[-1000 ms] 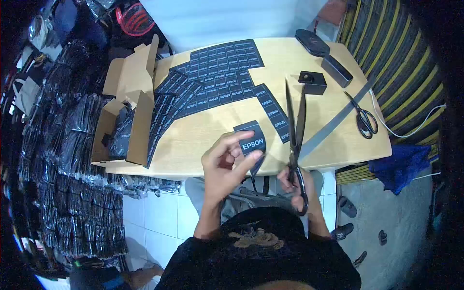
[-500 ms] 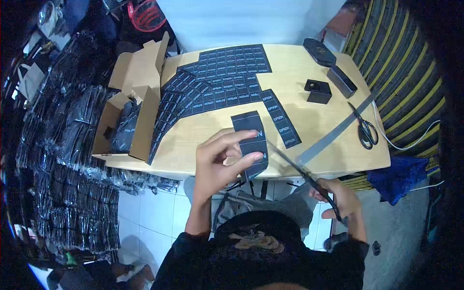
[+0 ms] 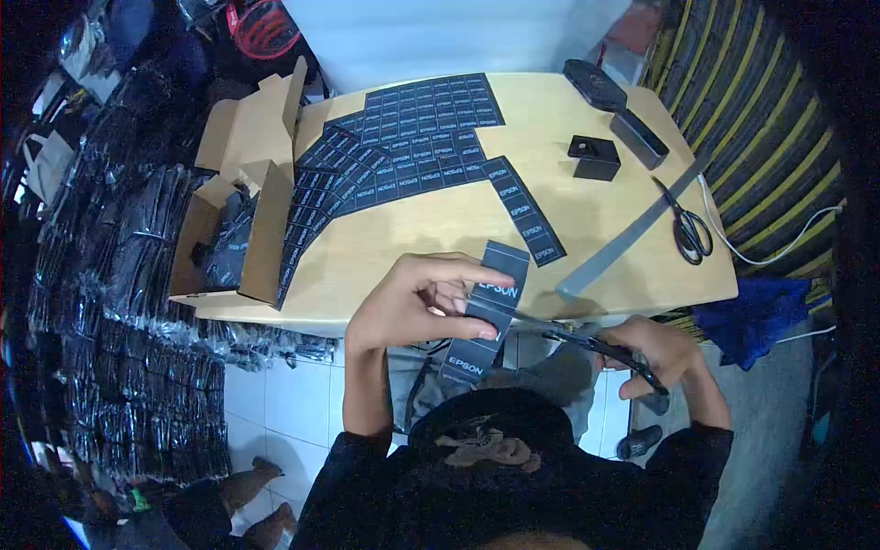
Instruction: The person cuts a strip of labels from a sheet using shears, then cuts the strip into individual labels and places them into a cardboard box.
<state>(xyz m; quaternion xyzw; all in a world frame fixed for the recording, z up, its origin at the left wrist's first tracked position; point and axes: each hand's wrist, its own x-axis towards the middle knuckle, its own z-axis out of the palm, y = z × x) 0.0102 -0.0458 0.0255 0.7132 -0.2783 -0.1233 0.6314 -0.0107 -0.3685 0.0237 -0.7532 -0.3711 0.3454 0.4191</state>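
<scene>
A short black strip of EPSON labels (image 3: 495,295) is pinched between the thumb and fingers of my left hand (image 3: 412,302), slanting over the table's front edge. My right hand (image 3: 660,353) has its fingers in the handles of a pair of scissors (image 3: 596,344). The scissor blades point left and reach the strip's right edge. Just beyond, a longer EPSON label strip (image 3: 525,213) lies on the table. Several dark EPSON label sheets (image 3: 431,115) spread over the table's back left.
An open cardboard box (image 3: 261,238) with dark label pieces inside stands at left. On the right lie a second pair of scissors (image 3: 689,229), a grey ruler-like strip (image 3: 632,229), a black block (image 3: 594,158), an oblong black box (image 3: 639,139) and a dark case (image 3: 594,85).
My left hand has turned the label strip, which now slants with its top to the right. The scissors have swung flatter, their blades now at the strip's edge.
</scene>
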